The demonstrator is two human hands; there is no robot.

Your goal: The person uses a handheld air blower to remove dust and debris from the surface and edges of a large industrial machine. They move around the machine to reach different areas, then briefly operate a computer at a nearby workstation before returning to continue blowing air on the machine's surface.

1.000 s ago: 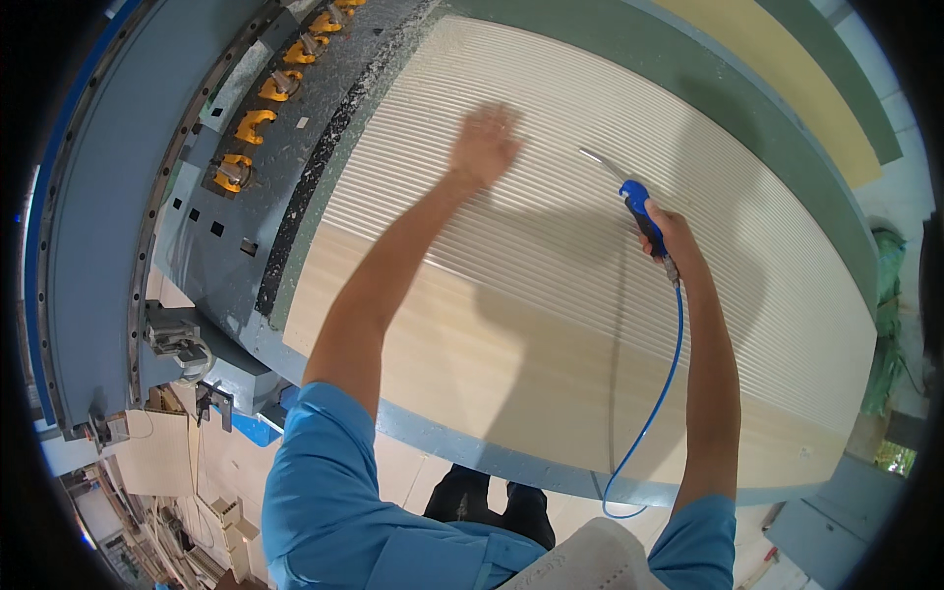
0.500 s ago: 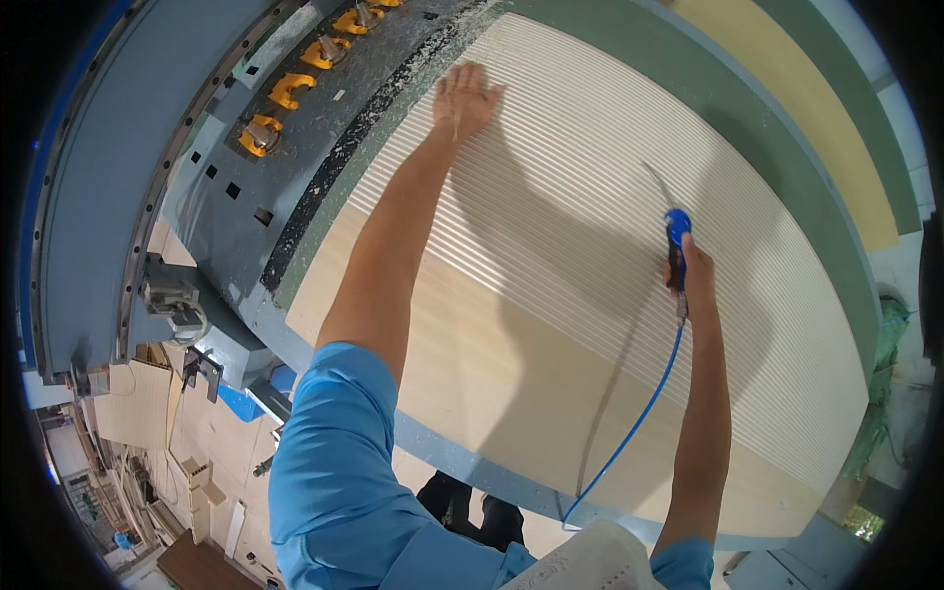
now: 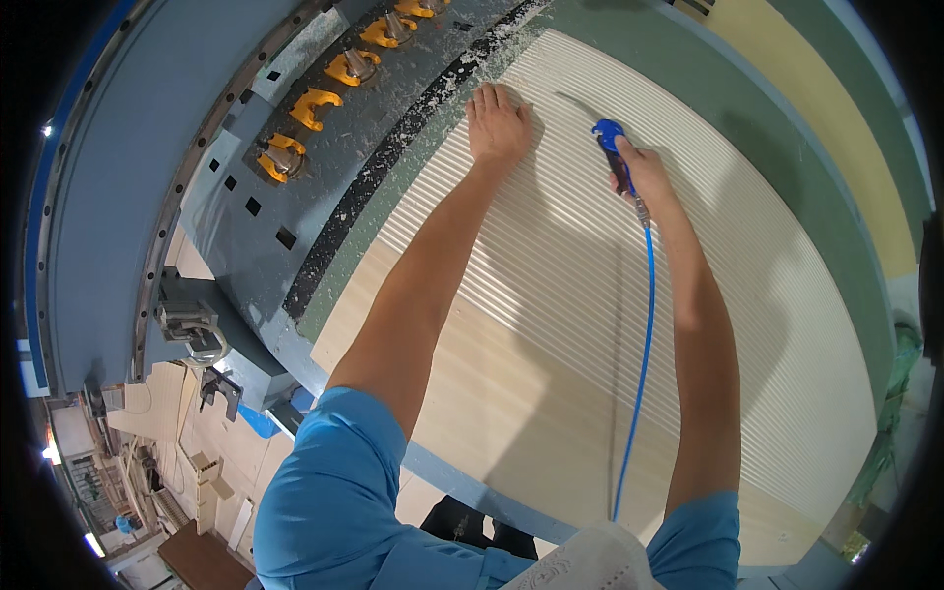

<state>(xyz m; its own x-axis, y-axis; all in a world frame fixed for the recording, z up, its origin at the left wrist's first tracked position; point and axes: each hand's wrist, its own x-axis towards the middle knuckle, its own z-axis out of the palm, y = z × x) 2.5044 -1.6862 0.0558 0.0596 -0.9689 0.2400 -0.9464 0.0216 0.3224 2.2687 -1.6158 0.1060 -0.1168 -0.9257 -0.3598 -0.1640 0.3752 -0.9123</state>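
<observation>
A large pale wooden panel [image 3: 472,388] lies under both arms, its far part cut with rows of parallel grooves and its near part smooth. My left hand [image 3: 500,128] rests flat on the grooved part by the panel's left edge, fingers stretched out. In my right hand [image 3: 639,172] is a blue and black air blow gun [image 3: 610,138], gripped by its handle. Its thin bent nozzle points to the far left, toward the area beside my left hand. From the handle a blue air hose [image 3: 649,295] runs down toward my body.
Left of the panel, a black strip [image 3: 369,182] strewn with pale shavings borders a grey machine bed. Several yellow tool-holder forks [image 3: 313,106] stand there. Green boards [image 3: 787,167] edge the far right. Wood offcuts [image 3: 211,492] lie on the floor at lower left.
My right hand has carried the blow gun left and farther away, close to my left hand. The hose has swung left with it. My left hand stays flat on the panel; the view has shifted slightly.
</observation>
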